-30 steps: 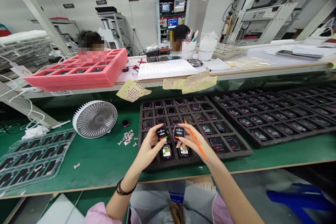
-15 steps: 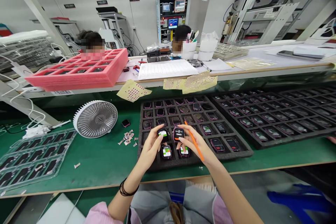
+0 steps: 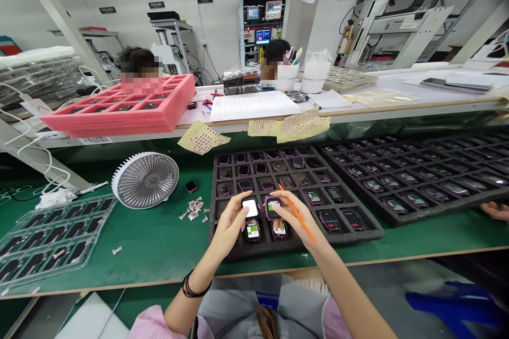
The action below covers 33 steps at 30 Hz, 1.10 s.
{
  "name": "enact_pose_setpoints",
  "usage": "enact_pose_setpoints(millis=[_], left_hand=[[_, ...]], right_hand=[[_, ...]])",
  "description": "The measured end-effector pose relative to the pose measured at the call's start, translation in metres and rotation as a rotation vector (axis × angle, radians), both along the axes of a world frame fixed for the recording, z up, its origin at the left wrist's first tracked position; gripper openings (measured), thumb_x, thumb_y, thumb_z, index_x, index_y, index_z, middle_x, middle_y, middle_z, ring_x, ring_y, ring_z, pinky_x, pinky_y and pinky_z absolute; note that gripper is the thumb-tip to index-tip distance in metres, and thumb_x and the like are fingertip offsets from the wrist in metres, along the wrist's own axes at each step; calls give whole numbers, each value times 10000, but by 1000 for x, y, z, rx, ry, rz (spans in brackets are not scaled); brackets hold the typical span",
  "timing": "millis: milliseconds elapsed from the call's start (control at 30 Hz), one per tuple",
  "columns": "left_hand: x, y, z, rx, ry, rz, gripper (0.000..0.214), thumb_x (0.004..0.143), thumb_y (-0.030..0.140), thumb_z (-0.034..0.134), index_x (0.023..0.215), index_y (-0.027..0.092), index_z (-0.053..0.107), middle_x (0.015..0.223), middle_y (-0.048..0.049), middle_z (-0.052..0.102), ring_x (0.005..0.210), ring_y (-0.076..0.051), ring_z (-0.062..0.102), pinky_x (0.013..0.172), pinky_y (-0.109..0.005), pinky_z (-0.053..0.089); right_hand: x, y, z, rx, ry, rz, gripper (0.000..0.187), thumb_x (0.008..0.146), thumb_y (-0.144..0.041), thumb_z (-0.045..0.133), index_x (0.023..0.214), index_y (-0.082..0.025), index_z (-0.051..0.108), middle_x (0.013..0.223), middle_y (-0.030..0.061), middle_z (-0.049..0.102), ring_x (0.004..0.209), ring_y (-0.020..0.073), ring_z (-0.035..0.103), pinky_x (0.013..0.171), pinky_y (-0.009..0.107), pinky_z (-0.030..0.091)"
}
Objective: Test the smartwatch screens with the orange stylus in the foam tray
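Note:
My left hand [image 3: 229,225] grips a small watch body [image 3: 251,207] whose screen glows white, thumb across its top. My right hand [image 3: 296,220] grips a second watch body [image 3: 273,206] showing a green and red screen, and an orange pen [image 3: 298,215] lies between its fingers. Both hands hover over the front rows of a black foam tray [image 3: 360,233] with several watch bodies in its cells. Two lit watches [image 3: 252,230] lie in the cells just below my fingers.
A white round fan [image 3: 145,179] lies left of the tray, with a loose watch [image 3: 190,186] and paper scraps [image 3: 194,207] beside it. A clear blister tray [image 3: 47,238] sits far left. More black trays [image 3: 421,177] stretch right, where another person's hand [image 3: 495,210] rests. A pink foam tray [image 3: 119,111] stands on the shelf behind.
Both watches sank a little toward the tray. The left watch's screen went from dark to white and the right one's from dark to green and red. Another person's hand appeared at the right edge.

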State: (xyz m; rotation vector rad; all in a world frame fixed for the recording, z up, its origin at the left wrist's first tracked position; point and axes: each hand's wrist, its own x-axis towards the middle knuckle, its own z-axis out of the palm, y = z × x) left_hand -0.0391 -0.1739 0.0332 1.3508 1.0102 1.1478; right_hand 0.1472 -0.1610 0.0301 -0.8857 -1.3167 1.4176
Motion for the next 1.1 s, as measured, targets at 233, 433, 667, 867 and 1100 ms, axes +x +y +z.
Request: enact_pose_setpoints(millis=[233,433,667,867,1100], left_hand=[[2,1,0,1,-46,-32,496,844,301,576,1293,207,386,1143,-82,547,911,-166,554,769,-276,476],[2,1,-1,-8,-34,-1,442,816,313,606,1214,202,450,1097,-82,569,939,-192,563,747,-293,505],[3,0,4,-17,20,76,298,828,409,566,1007,172,588,769,-16,553,593,-97,461,460,-186,346],[4,2,6,-24,47,98,271,809,428,584,883,168,603,729,-11,545,585,-106,458,468,-195,355],[4,0,2,-20,56,31,292,794,390,620,979,171,563,808,-19,552,666,-117,506,560,-209,445]], right_hand=[[1,2,-4,5,51,85,404,779,-315,653,1135,-253,472,1101,76,547,638,131,642,453,221,461],[-1,4,-7,5,21,59,361,770,-333,662,1075,-245,492,1027,56,574,581,123,634,447,226,464],[-5,0,0,-31,-19,-51,194,812,-382,606,914,-222,568,721,-7,589,392,83,519,388,229,421],[-9,0,4,-91,-40,-99,234,774,-413,639,831,-196,573,651,-24,565,334,60,452,328,208,375],[-8,-1,1,-66,-33,-42,221,763,-372,664,875,-205,574,706,-30,556,345,48,461,348,204,398]])
